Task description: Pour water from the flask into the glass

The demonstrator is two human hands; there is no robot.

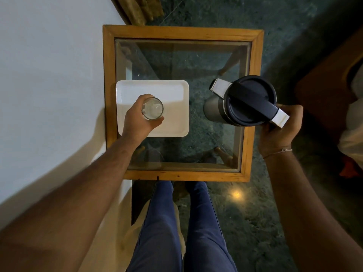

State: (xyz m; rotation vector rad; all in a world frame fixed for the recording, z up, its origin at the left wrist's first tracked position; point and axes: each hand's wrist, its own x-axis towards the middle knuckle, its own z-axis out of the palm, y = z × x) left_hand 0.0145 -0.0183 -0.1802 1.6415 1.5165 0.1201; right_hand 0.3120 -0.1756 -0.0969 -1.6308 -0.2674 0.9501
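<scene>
A person's left hand [137, 119] wraps around a clear glass [152, 108] standing on a white square tray [172, 91], while the right hand [279, 132] grips the handle of a steel flask [245, 101] with a dark lid, spout pointing away toward the left. Both sit over a wood-framed, glass-topped surface [110, 75], the flask well apart from the glass, above a dark stone floor [255, 213].
</scene>
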